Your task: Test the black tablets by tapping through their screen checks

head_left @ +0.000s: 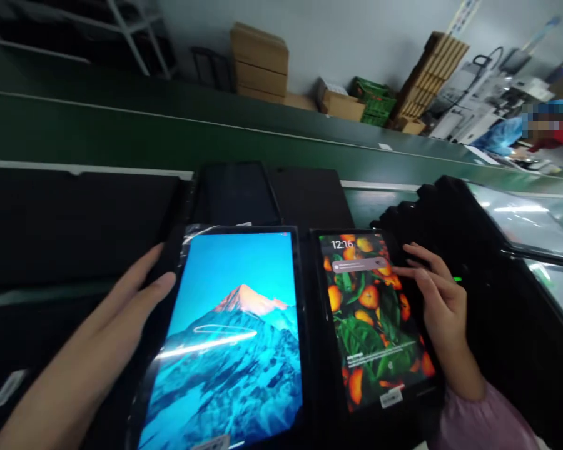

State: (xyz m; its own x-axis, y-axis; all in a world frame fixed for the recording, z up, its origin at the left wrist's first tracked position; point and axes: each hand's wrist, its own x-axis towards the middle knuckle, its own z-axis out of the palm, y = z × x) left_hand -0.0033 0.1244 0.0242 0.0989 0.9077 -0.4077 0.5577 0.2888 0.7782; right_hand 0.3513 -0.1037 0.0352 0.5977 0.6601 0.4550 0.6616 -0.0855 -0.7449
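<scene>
A tablet with a blue snowy-mountain picture lies lit in front of me, a clear film at its edge. My left hand is closed on its left edge, thumb in front and fingertips hidden behind. To the right, a second tablet shows orange fruit, green leaves, the time 12:16 and a notification bar. My right hand is over that tablet's right edge, holding nothing. Its fingers are apart, one fingertip at the screen near the notification. Each tablet has a white label near its bottom.
Behind the lit tablets lies a dark-screened tablet on black trays. More tablets with reflective screens stand at right. A green conveyor runs across. Cardboard boxes and a green crate stand beyond; a person in blue is far right.
</scene>
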